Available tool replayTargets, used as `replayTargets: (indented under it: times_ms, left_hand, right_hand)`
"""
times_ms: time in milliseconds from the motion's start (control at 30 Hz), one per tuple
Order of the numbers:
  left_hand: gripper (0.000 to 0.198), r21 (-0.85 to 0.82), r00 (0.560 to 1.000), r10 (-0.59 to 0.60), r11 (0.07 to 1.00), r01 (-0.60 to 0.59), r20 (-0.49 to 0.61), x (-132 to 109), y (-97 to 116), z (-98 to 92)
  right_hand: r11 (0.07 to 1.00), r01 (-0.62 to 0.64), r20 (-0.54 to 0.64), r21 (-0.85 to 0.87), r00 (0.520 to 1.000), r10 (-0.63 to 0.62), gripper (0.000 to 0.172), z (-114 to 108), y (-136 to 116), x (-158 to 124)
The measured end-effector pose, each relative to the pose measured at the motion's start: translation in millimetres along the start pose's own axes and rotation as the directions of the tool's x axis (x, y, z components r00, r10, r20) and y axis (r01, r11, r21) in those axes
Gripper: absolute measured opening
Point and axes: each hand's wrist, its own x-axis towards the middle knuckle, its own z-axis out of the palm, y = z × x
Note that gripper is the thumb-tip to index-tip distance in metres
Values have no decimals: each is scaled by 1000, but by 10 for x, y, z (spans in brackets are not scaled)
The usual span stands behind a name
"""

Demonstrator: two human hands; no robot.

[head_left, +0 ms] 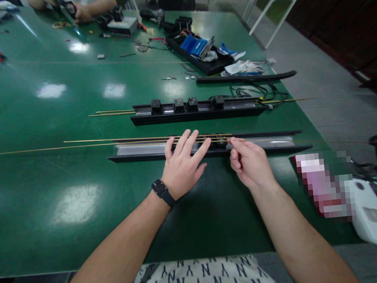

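Note:
A long black rail (143, 151) with a silvery channel lies across the green table (48, 208) in front of me. Thin brass rods (108, 141) run along its top and stick out far to the left. My left hand (183, 165) rests flat on the rail with fingers spread, pressing the rods down; a black watch is on its wrist. My right hand (248, 161) is closed in a pinch on a thin brass rod (275, 140) at the rail's right part.
A second black rail (199, 113) carrying several black blocks lies farther back, with cables at its right end. Behind it are a narrow black strip (245, 78), a black tray (200, 56) of parts, and another person's hands (79, 9). A white device (372, 213) sits at the right edge.

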Motion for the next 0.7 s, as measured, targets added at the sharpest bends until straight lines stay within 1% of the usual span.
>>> replayTargets:
  times_ms: [400,700]
  left_hand:
    - [63,4,1000,-2,1000,2,-3,-2,0,-3]
    - [65,10,1000,-1,1000,1,-2,-1,-7,1]
  right_hand:
    - [1000,10,2,-10,1000,-10,39,-1,-1,-3]
    - [1000,7,2,-20,1000,-7,38,0,-6,2]
